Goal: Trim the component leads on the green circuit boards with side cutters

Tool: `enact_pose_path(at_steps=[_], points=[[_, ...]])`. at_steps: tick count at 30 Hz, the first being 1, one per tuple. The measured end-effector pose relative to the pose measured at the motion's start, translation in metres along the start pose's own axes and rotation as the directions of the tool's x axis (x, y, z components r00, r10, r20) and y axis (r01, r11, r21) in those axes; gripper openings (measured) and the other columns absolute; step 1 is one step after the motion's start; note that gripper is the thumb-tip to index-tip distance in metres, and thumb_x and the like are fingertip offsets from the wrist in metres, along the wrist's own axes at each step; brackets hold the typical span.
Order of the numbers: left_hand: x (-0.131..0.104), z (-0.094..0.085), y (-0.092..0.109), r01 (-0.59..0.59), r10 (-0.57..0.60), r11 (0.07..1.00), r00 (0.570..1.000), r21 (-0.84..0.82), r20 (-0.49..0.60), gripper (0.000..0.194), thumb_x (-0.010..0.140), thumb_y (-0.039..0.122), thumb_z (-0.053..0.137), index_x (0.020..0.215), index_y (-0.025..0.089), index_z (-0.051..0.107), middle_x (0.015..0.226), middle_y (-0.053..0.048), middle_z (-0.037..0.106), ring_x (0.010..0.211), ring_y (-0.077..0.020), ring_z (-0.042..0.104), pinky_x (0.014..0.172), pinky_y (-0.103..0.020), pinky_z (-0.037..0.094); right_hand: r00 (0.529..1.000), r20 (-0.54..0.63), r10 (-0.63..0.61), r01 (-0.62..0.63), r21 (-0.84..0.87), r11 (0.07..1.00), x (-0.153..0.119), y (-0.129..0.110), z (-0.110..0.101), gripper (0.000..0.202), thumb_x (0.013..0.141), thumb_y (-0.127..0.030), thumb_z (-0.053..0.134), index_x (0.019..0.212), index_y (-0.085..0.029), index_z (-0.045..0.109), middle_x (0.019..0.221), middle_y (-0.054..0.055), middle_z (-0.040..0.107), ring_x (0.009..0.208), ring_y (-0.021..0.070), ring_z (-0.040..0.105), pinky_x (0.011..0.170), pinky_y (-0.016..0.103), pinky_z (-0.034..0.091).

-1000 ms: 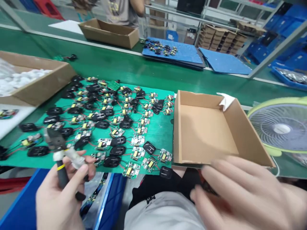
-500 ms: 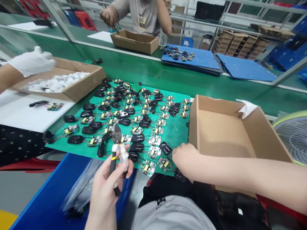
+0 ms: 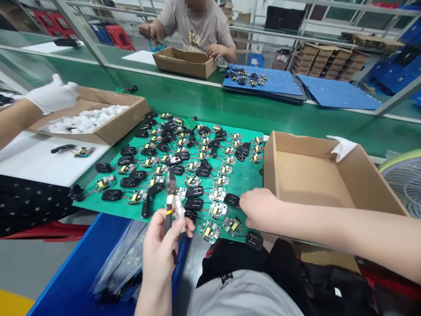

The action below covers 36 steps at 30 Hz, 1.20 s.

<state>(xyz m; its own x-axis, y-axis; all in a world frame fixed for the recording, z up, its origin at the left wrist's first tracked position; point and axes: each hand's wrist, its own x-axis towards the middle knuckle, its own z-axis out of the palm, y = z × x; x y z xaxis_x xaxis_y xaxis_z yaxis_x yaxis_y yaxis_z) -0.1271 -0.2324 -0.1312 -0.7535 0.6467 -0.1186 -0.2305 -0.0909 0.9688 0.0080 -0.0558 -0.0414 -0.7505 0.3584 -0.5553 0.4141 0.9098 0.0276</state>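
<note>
My left hand is closed around a pair of diagonal cutters, one handle black with a yellow band, the other wrapped in white. The jaws point away from me, over a green mat. At the mat's right side my right hand is curled, knuckles up. Its fingers are mostly hidden, so whatever they grip does not show. Close by its fingertips lies a black plug housing. Below it are a circuit board and another black plug housing. Several similar boards, wired to black housings, cover the mat.
A cardboard box stands right of the mat, beside a fan. At left, a co-worker's white-gloved hand is over a box of white parts. A blue bin sits below. Another person works opposite.
The view has shifted slightly, moving the scene rightward. My left hand with the cutters has moved a little right. The person opposite has lowered one hand to the box there.
</note>
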Motion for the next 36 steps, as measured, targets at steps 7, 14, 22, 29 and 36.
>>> enact_pose_path(at_steps=[7,14,22,29,36], points=[[-0.002,0.011,0.005,-0.003,0.005,0.999,0.999,-0.050,0.050,0.025,0.081,0.036,0.071,0.069,0.018,0.057,0.097,-0.008,0.068,0.074,-0.0231,0.068,0.058,-0.032,0.053,0.989,-0.138,-0.057,0.050,-0.054,0.997,-0.021,0.008,-0.018,0.022,0.081,-0.014,0.064,0.102,-0.010,0.070,0.090,0.016,0.074,0.086,0.0306,0.073,0.063,0.032,0.054],[-0.002,0.026,0.007,-0.188,0.180,0.980,0.975,0.058,0.129,0.026,0.080,0.030,0.071,0.064,0.018,0.055,0.101,-0.006,0.064,0.082,-0.0238,0.069,0.061,-0.032,0.057,0.863,-0.502,-0.054,0.132,0.122,0.984,-0.076,0.033,-0.006,0.024,0.079,-0.015,0.063,0.102,-0.015,0.069,0.089,0.009,0.070,0.077,0.0278,0.070,0.057,0.033,0.052],[0.017,0.057,0.023,-0.735,0.695,0.496,0.656,0.463,0.295,0.014,0.082,0.024,0.071,0.068,0.023,0.066,0.083,-0.001,0.063,0.078,-0.0190,0.064,0.067,-0.029,0.051,0.305,-0.739,0.601,0.473,0.665,0.577,-0.145,0.096,0.094,0.048,0.080,-0.014,0.073,0.125,-0.026,0.064,0.108,0.003,0.073,0.090,0.0182,0.071,0.078,0.026,0.058],[0.002,0.122,0.037,-0.851,0.619,0.386,0.526,0.357,0.584,0.015,0.092,0.021,0.057,0.090,0.029,0.070,0.083,0.006,0.078,0.069,-0.0133,0.073,0.066,-0.019,0.054,0.138,-0.499,0.855,0.650,0.697,0.302,-0.138,0.119,0.152,0.038,0.075,-0.019,0.081,0.111,-0.023,0.070,0.100,0.006,0.077,0.087,0.0201,0.075,0.078,0.028,0.060],[-0.013,0.164,0.036,-0.887,0.629,0.366,0.459,0.283,0.627,0.011,0.095,0.025,0.054,0.085,0.029,0.057,0.069,0.003,0.061,0.061,-0.0159,0.064,0.054,-0.022,0.048,0.072,-0.486,0.871,0.699,0.648,0.303,-0.132,0.124,0.159,0.036,0.078,-0.026,0.081,0.112,-0.023,0.069,0.095,0.005,0.075,0.085,0.0193,0.073,0.077,0.029,0.060]])
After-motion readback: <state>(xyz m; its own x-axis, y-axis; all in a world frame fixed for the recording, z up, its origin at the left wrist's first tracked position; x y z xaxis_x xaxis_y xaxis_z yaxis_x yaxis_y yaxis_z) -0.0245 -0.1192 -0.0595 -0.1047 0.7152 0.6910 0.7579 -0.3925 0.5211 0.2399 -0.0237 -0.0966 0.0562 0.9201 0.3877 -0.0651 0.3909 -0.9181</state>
